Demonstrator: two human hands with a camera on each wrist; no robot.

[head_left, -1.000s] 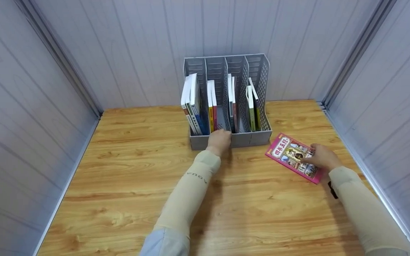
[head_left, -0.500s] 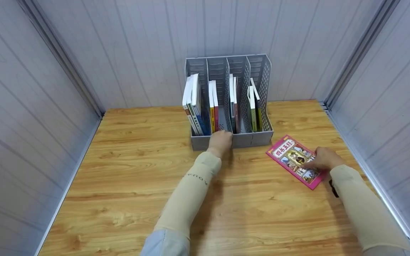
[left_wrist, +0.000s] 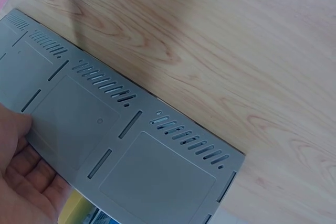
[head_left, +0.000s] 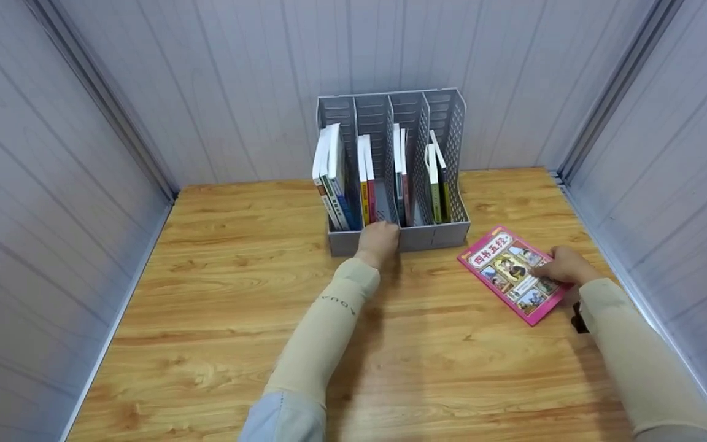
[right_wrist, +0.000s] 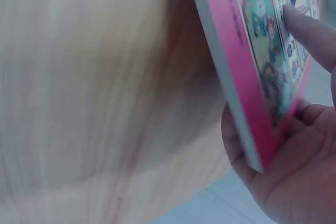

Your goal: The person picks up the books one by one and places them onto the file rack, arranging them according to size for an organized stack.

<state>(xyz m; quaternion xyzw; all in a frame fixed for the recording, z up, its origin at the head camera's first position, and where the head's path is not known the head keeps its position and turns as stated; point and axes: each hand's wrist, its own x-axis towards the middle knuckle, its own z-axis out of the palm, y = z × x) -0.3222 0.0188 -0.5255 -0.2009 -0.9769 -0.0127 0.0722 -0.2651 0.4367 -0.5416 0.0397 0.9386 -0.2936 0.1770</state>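
My left hand (head_left: pixel 378 240) grips the front edge of a grey file rack (head_left: pixel 434 236). In the left wrist view, the thumb lies against the rack's slotted front panel (left_wrist: pixel 79 121) and the fingers curl at its edge. Over at the right, a pink book (head_left: pixel 510 273) with pictures on its cover is pinched by my right hand (head_left: pixel 567 267). The right wrist view shows the thumb across the book's cover (right_wrist: pixel 265 51) and the other fingers bent underneath. The book's near corner is tilted up off the tabletop there.
Books stand in all the rack's compartments: thick white ones (head_left: pixel 330 178) at the left, yellow and red spines (head_left: pixel 367 184), then thinner ones (head_left: pixel 401 178), and a green pair (head_left: pixel 434 190). Panelled walls (head_left: pixel 237 92) enclose the wooden table (head_left: pixel 218 294).
The pink book has turned clockwise, with its near end swinging left, and my right hand has shifted slightly right along with it. My left hand stays at the rack.
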